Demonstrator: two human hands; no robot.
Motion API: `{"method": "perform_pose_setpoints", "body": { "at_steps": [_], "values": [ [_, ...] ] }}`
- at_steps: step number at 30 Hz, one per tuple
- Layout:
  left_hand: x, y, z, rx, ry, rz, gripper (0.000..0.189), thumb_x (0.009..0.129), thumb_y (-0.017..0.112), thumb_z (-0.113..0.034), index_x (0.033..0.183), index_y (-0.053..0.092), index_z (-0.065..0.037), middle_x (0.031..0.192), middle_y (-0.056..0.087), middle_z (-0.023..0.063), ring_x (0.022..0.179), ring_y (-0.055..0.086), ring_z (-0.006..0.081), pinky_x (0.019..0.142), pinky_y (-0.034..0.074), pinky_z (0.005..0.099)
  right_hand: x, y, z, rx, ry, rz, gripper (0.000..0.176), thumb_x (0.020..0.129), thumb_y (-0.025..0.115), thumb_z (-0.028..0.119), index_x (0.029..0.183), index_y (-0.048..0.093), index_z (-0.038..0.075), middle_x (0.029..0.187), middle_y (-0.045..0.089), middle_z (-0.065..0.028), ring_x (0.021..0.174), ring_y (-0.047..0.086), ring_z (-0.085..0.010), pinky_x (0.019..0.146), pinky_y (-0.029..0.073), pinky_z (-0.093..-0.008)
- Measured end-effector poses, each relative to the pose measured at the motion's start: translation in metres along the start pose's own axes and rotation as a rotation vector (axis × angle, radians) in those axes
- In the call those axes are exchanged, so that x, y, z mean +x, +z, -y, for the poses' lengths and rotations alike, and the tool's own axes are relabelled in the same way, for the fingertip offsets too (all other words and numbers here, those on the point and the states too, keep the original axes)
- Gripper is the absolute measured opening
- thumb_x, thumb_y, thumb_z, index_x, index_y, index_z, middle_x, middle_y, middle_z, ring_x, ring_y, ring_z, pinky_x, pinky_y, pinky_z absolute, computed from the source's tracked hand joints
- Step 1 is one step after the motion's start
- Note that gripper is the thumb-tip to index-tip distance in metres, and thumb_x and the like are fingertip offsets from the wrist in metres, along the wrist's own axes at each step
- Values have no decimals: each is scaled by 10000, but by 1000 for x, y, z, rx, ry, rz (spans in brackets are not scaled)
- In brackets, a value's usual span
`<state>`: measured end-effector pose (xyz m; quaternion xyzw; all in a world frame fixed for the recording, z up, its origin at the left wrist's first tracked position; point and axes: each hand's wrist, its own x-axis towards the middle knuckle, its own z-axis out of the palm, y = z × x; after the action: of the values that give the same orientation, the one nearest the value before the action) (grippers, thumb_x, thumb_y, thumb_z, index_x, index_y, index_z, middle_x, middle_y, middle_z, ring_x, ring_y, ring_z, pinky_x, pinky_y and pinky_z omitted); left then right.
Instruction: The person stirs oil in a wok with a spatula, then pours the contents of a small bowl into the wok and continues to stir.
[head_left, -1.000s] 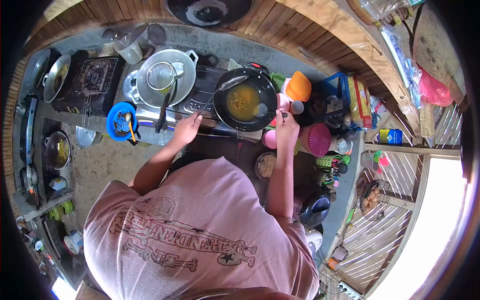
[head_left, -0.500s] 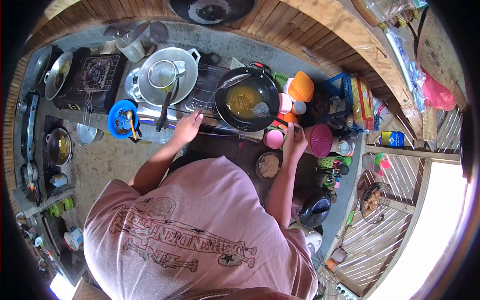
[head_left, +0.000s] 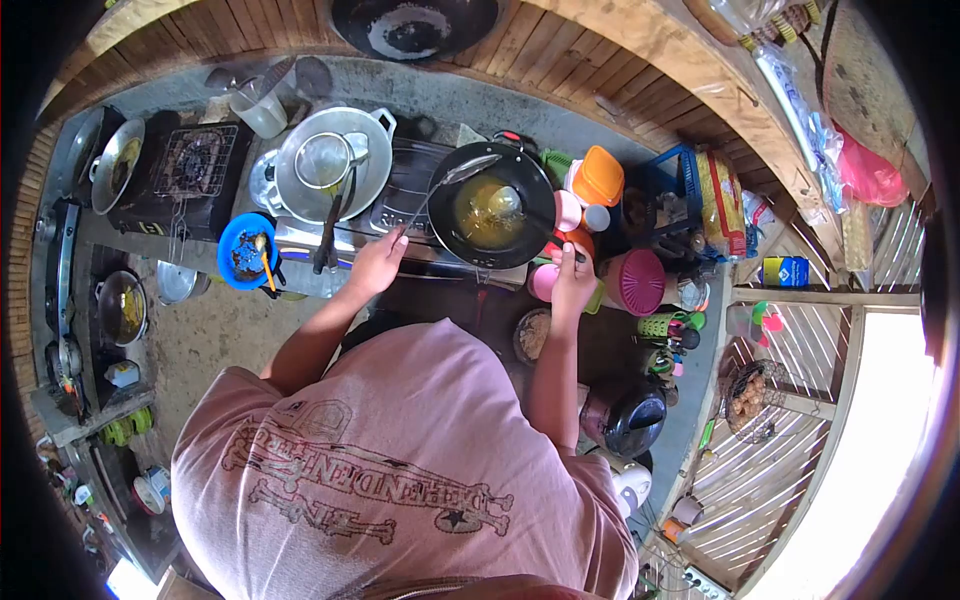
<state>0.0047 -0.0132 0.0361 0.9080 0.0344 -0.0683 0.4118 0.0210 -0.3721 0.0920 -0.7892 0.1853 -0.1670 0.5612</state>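
My left hand [head_left: 380, 262] is closed on the thin handle of a metal spoon [head_left: 470, 168], whose shiny head lies over the upper left of a black wok [head_left: 450, 225]. Yellowish oil with brown bits [head_left: 487, 232] fills the wok's bottom. Closed around a dark handle, my right hand [head_left: 572, 275] holds a spatula [head_left: 507, 201] with its rounded head in the oil. The wok sits on the right part of a gas stove [head_left: 400, 185]. Below the wok, partly covered by my right forearm, is a bowl of pale brown crumbly food [head_left: 533, 336].
A large metal pot [head_left: 370, 190] with a strainer [head_left: 323, 160] stands left of the wok. A blue bowl [head_left: 228, 265] holds dark sauce and an orange-handled utensil. Pink containers [head_left: 638, 282], an orange lid [head_left: 598, 177] and a dark lidded pot [head_left: 635, 420] crowd the right.
The spatula head has moved up and left in the oil, and my right hand has shifted left and slightly down. The spoon head looks slightly lower; my left hand has barely moved.
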Motion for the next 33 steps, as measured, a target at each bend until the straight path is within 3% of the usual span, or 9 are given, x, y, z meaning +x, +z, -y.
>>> {"method": "perform_pose_setpoints", "body": {
  "at_steps": [2,5,10,12,15,17,33],
  "values": [
    [-2,-3,-3,-1,5,7,491,1074,438,-443,1410,581,-115,1004,702,298,992,669,493,865,517,580,-5,-6,10,-38,-113,-17,290,1043,653,233,1174,698,-22,882,769,-86,783,705,-121,724,544,-268],
    [-1,-1,0,-7,13,3,489,1075,434,-447,1405,581,-119,999,703,297,986,670,496,865,517,584,-8,-12,20,56,-144,-15,288,1042,654,226,1165,698,-31,887,771,-101,807,712,-123,739,546,-270],
    [-2,2,6,2,29,-10,488,1075,433,-450,1412,572,-127,999,703,296,993,669,497,870,518,587,-17,-24,46,6,-135,-6,303,1041,655,227,1167,693,-45,908,780,-119,833,722,-138,773,549,-279],
    [-1,2,7,8,31,-6,488,1074,433,-452,1416,568,-131,1001,704,295,997,668,497,871,518,588,-20,-28,57,-86,-76,-6,242,1023,662,146,1138,700,-63,951,746,-92,877,724,-141,817,557,-276],
    [-2,1,7,0,37,-6,483,1076,432,-446,1421,564,-133,1003,704,295,992,670,496,865,519,588,-20,-32,44,-22,-88,-6,247,1013,675,151,1138,704,-60,951,747,-92,875,726,-144,809,560,-279],
    [-2,-2,4,-29,-1,39,461,1092,443,-413,1433,568,-128,1080,699,294,1059,661,485,907,512,535,-19,-34,34,-27,-74,-7,249,1010,679,150,1141,704,-61,950,746,-92,869,725,-144,806,559,-279],
    [-4,-13,-4,-4,-42,102,499,1099,416,-434,1465,537,-118,1127,695,289,1093,657,471,921,514,518,-30,-34,34,-97,-86,-9,240,992,697,158,1116,723,-47,848,752,-73,794,717,-117,741,554,-271]
  ]
}}
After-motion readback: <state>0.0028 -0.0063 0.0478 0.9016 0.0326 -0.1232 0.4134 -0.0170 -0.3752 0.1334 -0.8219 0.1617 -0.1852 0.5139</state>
